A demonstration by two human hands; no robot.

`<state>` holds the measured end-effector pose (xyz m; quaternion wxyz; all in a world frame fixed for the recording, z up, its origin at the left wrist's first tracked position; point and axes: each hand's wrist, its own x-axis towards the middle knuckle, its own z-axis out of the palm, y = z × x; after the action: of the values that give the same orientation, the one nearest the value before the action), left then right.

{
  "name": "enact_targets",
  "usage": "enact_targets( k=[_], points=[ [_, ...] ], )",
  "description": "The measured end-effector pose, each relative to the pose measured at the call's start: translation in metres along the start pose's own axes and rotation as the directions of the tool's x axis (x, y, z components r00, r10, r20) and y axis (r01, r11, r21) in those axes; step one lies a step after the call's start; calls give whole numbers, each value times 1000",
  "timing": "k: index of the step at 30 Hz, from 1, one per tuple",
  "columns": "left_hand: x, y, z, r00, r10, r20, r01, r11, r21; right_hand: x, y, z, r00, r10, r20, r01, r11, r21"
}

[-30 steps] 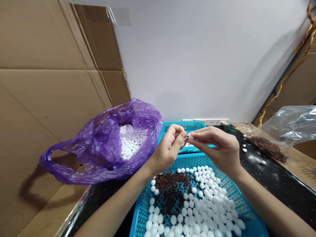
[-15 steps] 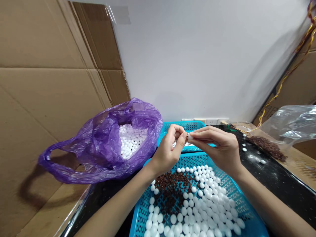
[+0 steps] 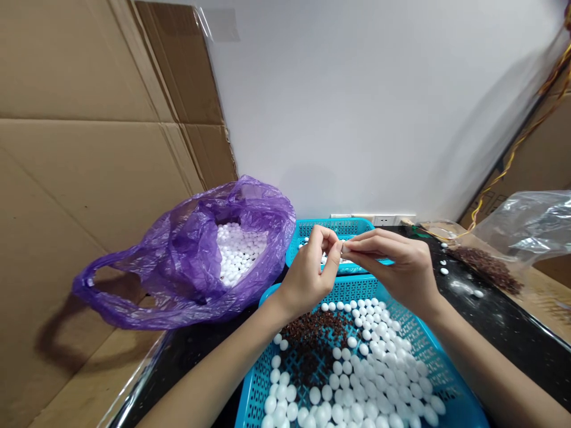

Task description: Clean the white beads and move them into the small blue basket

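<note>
My left hand (image 3: 313,268) and my right hand (image 3: 392,261) meet fingertip to fingertip above the baskets. A small white ball (image 3: 345,249) is pinched between my right thumb and fingers, mostly hidden by them. My left thumb and forefinger are closed against it; whatever tiny piece they hold is too small to name. Below lies a blue plastic basket (image 3: 252,380) with many white balls (image 3: 370,380) and a heap of small dark-brown bits (image 3: 314,333). A second blue basket (image 3: 352,226), partly covered by my hands, stands behind it with more white pieces.
A purple plastic bag (image 3: 178,267) full of white balls (image 3: 238,252) sits open at left, against cardboard (image 3: 89,178). On the black tabletop (image 3: 459,315) at right are loose white balls and a brown pile (image 3: 486,267) beside a clear bag (image 3: 530,226). A socket strip (image 3: 383,220) runs along the wall.
My fingertips have come closer together around the white ball, which shows less now. The whole view has shifted slightly; the baskets and bag have otherwise stayed as they were.
</note>
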<state>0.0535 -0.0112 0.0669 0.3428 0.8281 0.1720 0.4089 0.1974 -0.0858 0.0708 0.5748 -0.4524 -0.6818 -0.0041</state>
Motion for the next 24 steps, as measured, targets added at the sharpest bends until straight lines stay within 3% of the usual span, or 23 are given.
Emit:
enact_targets(
  k=[5,9,14,18,24],
  points=[
    [2,-5,0,998,-63,22,64,997,-32,-1,3,4,1000,9,-6,-10,1000,-29],
    [7,-7,-1,989,-130,68,144,952,-269,0,0,7,997,69,-33,-67,996,58],
    [12,-9,-4,979,-127,158,195,808,-556,2,-2,3,984,179,-23,-167,949,266],
    [11,-9,-9,989,-14,146,97,811,-576,3,-3,-2,960,277,39,-264,846,463],
    [11,-7,-10,990,-37,139,115,786,-607,4,-5,-6,958,271,94,-280,811,514]
  ],
)
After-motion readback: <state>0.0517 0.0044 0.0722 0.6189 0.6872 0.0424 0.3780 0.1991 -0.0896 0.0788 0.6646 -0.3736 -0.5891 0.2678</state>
